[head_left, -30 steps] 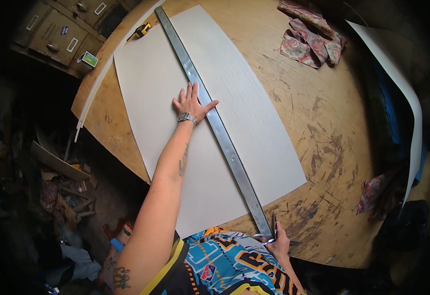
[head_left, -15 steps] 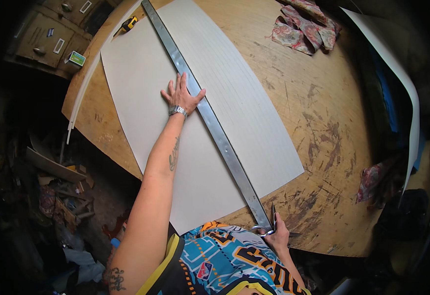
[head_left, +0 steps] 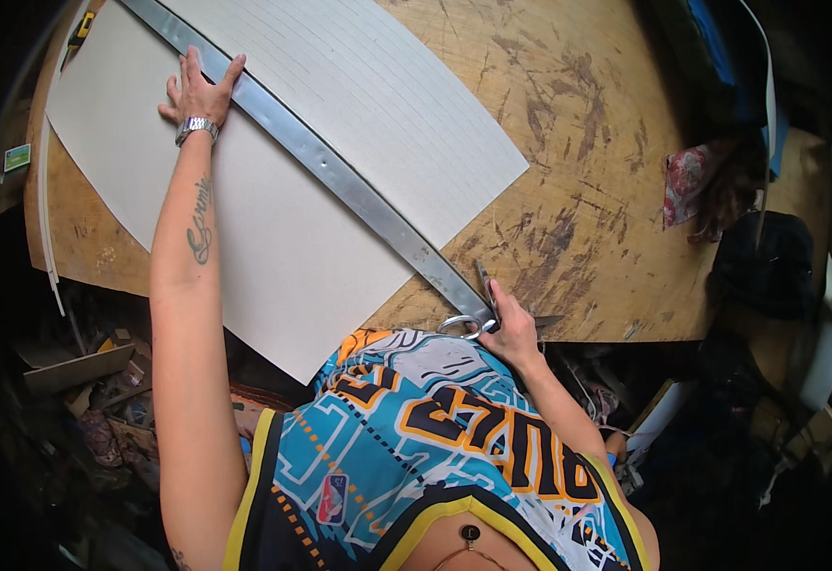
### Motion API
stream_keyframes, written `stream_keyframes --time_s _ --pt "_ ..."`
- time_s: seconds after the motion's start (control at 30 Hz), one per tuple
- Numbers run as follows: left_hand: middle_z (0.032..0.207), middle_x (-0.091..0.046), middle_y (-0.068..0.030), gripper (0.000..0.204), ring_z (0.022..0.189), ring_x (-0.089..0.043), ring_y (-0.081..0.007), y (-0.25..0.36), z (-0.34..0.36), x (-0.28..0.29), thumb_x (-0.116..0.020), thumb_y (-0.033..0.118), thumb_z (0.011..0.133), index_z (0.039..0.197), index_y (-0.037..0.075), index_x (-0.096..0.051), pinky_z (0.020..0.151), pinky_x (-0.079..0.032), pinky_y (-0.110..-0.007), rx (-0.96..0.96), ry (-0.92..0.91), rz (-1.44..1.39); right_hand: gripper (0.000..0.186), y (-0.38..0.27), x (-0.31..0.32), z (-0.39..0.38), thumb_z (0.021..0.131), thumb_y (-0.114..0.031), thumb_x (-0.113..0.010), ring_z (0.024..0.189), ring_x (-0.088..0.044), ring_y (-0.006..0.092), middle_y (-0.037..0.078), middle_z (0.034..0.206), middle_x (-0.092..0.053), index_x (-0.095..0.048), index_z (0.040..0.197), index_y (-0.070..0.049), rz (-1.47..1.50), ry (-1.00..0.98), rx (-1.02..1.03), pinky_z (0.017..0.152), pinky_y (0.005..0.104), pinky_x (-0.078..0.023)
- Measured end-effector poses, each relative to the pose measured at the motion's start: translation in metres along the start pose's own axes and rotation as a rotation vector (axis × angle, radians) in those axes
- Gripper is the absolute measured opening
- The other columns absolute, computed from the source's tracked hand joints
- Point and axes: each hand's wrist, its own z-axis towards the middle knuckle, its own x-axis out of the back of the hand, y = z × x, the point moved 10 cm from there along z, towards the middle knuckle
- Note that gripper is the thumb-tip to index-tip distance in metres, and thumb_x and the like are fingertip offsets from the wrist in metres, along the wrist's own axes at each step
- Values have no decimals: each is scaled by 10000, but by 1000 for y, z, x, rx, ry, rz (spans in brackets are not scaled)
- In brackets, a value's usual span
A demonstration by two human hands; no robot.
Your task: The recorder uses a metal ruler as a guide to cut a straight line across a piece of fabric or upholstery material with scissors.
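A plywood table [head_left: 587,190] bears a pale sheet [head_left: 273,219] with a long metal ruler [head_left: 340,176] laid slantwise across it. The left hand [head_left: 199,93] presses flat, fingers spread, beside the ruler. The right hand [head_left: 511,328] grips scissors [head_left: 478,309] at the ruler's near end, blades seemingly slightly apart. Press the ruler firmly so it cannot slip. No containers visible.

One small rectangular label or card [head_left: 16,157], green with a pale border, sits at the far left edge of the frame, on the dark area just off the wooden table [head_left: 606,190]. Its print is too small to make out. No screens or signs in view.
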Motion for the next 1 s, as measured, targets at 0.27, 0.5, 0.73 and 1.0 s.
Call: stream_keyframes --time_s 0.27,0.5,0.73,1.0 --pt "1584 -251 -37 1123 1444 -171 -340 -1 -4 1 -411 909 678 1533 209 -212 1096 -73 -625 12 -19 62 903 5 3 -1 641 -212 -827 752 -617 319 135 903 -585 -404 1429 -87 -17 -3 -33 659 395 -511" --pt "1575 -264 -65 1157 1439 -164 -372 2 -3 3 -438 913 655 1529 185 -227 1107 -16 -639 -4 -18 -1 920 3 5 2 632 -207 -834 762 -621 315 130 904 -584 -396 1432 -87 -9 -11 -38 662 390 -513" --pt "1576 -261 -65 1166 1438 -164 -373 2 -2 3 -438 920 645 1526 186 -232 1107 -20 -638 4 -22 -1 918 1 5 4 639 -211 -830 755 -617 315 128 901 -578 -388 1435 -85 -12 -14 -29 660 386 -512" --pt "1577 -257 -70 1173 1439 -162 -376 1 -5 3 -438 923 642 1527 183 -231 1104 -14 -654 -5 -26 -7 894 5 2 1 632 -188 -849 749 -614 280 128 911 -593 -419 1405 -54 -7 -23 -48 660 355 -512"
